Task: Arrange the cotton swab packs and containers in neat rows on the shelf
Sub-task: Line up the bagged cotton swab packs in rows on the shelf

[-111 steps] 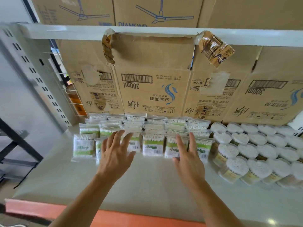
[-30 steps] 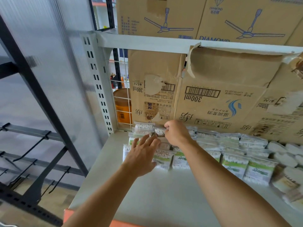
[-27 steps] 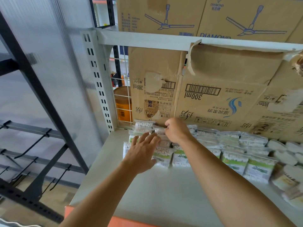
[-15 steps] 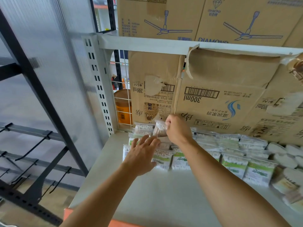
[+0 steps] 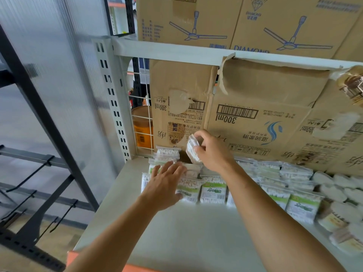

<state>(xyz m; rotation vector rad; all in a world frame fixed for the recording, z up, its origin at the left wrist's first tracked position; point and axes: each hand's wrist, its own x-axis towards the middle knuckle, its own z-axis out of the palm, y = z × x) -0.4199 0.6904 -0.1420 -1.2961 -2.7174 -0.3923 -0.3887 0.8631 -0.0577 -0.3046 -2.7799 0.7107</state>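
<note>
Several flat cotton swab packs (image 5: 213, 190) with green labels lie in rows across the grey shelf (image 5: 188, 236). Round cotton swab containers (image 5: 334, 193) crowd the shelf's right end. My right hand (image 5: 213, 152) pinches one cotton swab pack (image 5: 192, 149) and holds it tilted in the air above the back-left rows, near the cardboard boxes. My left hand (image 5: 165, 185) lies flat with straight fingers on the front-left packs, pressing them down.
Large cardboard boxes (image 5: 261, 118) stand behind the packs as a back wall. A perforated upright (image 5: 115, 107) and wire grid bound the left side, with an orange tub (image 5: 142, 130) beyond. Fan boxes (image 5: 235, 22) sit on the shelf above. The shelf's front edge is orange.
My right hand has lifted one pack up out of the back-left row and tilted it. My left hand has stayed flat on the front-left packs.
</note>
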